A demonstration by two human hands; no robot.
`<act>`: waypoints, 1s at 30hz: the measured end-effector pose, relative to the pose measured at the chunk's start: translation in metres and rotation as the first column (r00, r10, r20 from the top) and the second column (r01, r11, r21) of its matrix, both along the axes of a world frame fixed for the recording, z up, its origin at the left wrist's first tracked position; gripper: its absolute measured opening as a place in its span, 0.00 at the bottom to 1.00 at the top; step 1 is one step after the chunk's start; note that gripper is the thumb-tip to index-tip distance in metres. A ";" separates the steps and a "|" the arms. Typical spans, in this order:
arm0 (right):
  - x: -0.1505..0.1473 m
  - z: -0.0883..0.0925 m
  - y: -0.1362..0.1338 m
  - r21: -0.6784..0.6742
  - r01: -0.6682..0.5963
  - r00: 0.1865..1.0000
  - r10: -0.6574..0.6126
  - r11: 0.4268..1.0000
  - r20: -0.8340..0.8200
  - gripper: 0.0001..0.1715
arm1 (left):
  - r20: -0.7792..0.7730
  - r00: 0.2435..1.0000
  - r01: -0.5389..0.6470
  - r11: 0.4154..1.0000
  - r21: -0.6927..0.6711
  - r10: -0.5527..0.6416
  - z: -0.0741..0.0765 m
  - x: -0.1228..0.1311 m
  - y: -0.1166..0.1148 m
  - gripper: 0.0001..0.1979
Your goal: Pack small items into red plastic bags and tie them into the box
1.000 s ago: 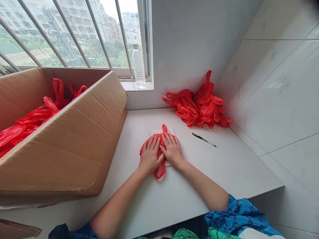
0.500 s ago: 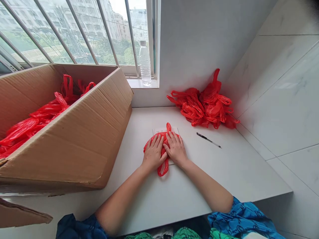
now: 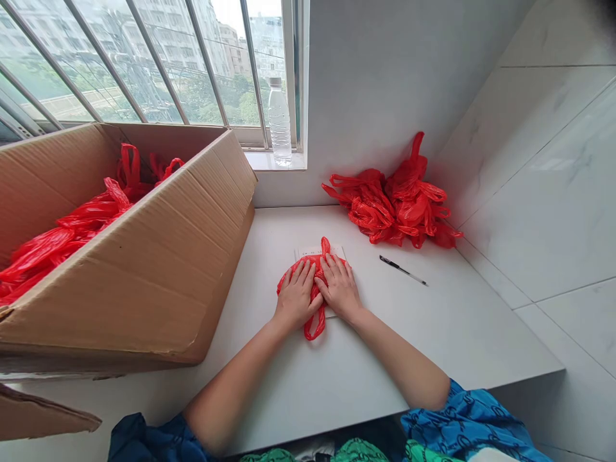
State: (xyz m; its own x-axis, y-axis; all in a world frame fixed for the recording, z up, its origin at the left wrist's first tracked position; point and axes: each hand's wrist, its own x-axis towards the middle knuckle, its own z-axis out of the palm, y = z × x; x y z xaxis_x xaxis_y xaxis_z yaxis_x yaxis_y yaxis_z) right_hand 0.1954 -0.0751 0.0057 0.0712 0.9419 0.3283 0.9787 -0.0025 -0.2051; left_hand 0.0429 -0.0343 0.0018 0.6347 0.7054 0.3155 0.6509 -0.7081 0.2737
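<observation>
A red plastic bag (image 3: 316,324) lies flattened in the middle of the white table, one handle loop toward me and another pointing away. My left hand (image 3: 296,296) rests flat on its left part, fingers stretched out. On the right part lies my right hand (image 3: 339,289), also flat, with its fingers extended and its thumb close to the left one. Beneath the bag is a sheet of white paper (image 3: 337,251) with small marks along its top; most of it is covered.
A big cardboard box (image 3: 144,269) holding red plastic bags (image 3: 72,234) fills the left side. More red bags (image 3: 399,205) are heaped by the wall at the back right. A pen (image 3: 403,271) lies right of my hands. A water bottle (image 3: 280,125) stands on the windowsill.
</observation>
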 end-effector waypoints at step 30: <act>0.000 -0.001 0.000 -0.014 0.013 0.999 -0.012 1.000 0.052 0.33 | -0.016 1.000 -0.003 0.999 -0.054 0.002 0.000 0.000 0.001 0.33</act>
State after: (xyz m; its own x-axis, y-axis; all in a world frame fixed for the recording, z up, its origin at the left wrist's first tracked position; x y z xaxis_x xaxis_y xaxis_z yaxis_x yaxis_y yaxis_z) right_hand 0.1957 -0.0750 0.0044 0.0662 0.9457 0.3184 0.9880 -0.0176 -0.1534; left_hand 0.0428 -0.0337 0.0021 0.6373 0.7230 0.2667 0.6576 -0.6907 0.3009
